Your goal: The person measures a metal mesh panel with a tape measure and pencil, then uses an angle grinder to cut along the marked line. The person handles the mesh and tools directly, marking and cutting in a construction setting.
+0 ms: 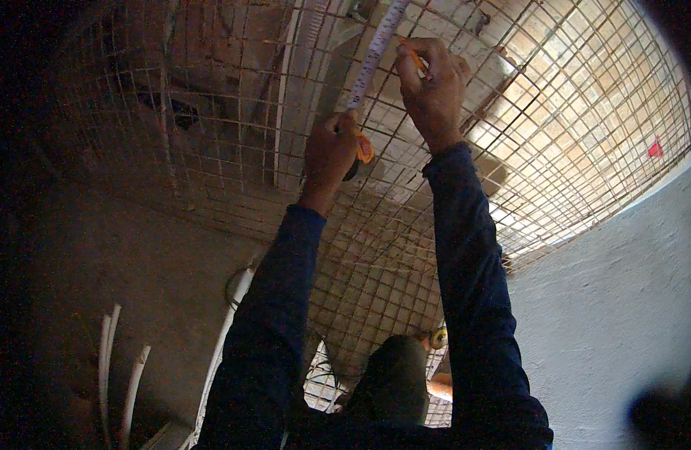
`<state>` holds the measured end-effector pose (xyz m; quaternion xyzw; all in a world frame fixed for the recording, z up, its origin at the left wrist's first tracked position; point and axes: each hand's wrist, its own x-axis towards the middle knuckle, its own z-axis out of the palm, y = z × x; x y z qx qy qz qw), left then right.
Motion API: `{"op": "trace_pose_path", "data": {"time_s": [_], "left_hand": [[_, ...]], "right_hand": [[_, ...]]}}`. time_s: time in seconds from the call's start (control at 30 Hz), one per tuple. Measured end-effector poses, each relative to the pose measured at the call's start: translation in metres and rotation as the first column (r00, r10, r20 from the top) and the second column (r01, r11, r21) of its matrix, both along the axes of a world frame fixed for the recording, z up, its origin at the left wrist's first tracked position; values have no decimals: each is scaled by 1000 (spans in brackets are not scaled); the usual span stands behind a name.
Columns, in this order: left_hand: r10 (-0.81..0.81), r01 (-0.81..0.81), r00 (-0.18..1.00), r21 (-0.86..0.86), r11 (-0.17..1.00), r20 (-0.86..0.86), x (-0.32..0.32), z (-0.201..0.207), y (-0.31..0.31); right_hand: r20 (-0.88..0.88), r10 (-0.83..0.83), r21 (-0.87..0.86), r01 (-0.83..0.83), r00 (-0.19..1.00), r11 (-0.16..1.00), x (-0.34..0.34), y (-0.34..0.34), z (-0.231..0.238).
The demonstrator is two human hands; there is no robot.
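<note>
A rusty wire mesh (pixel 375 277) stretches in front of me and under both hands. My left hand (pixel 327 161) is closed around a tape measure (pixel 365 148) with an orange and black case, mostly hidden by the fingers. Its white blade (pixel 373 56) runs up and slightly right along the mesh and leaves the view at the top. To the right of the blade, my right hand (pixel 437 88) pinches a thin orange stick (pixel 417 61) that looks like a pencil. The stick's tip is close to the wires, but I cannot tell whether it touches them.
A pale plastered wall (pixel 608 330) rises at the right, with a small red scrap (pixel 654 148) on the mesh near it. White pipes (pixel 134 394) stand at the lower left. Below the hands, a round yellowish object (pixel 438 338) lies beside my leg (pixel 394 379).
</note>
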<state>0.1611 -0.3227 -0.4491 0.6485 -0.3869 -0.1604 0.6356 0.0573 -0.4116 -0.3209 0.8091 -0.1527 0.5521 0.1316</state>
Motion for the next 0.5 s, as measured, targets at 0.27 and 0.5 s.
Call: {"op": "trace_pose_path", "data": {"time_s": [0.27, 0.5], "left_hand": [[-113, 96, 983, -117, 988, -147, 4, -23, -16], [2, 5, 999, -180, 984, 39, 11, -26, -16]], "right_hand": [[-97, -86, -83, 78, 992, 993, -6, -4, -2], [-110, -97, -100, 87, 989, 991, -7, 6, 1]]}}
